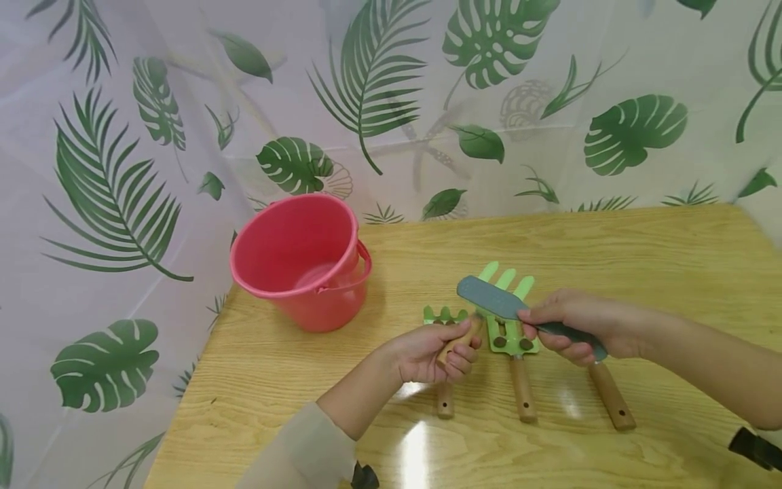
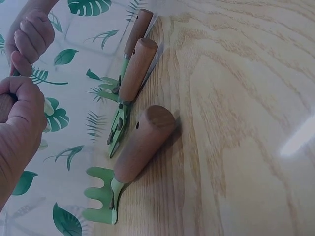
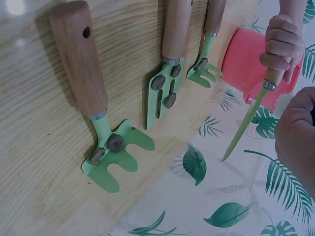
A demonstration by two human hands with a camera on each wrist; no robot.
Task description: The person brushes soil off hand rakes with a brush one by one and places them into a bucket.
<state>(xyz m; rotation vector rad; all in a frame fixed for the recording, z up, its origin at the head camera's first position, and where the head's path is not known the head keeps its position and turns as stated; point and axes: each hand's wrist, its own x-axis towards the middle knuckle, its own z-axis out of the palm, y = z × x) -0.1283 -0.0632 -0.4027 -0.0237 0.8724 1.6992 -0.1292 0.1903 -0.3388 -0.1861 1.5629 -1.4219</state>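
Observation:
In the head view my left hand (image 1: 436,350) grips the wooden handle (image 1: 459,343) of a hand fork, its long green prongs (image 1: 506,278) pointing up and away. My right hand (image 1: 586,326) holds a flat grey-blue tool (image 1: 491,297) with a rounded, speckled end and dark handle; its exact kind cannot be made out. That flat end overlaps the fork's prongs. From the right wrist the fork's green blade (image 3: 243,128) shows edge-on. Below the hands lie three wooden-handled green garden tools: a small rake (image 3: 203,69), a slotted fork (image 3: 165,91) and a wider three-pronged rake (image 3: 118,157).
A pink bucket (image 1: 357,292) with its handle hanging down stands left of the hands on the wooden table (image 1: 275,421). A leaf-printed sheet (image 1: 391,183) hangs behind the table and along its left side.

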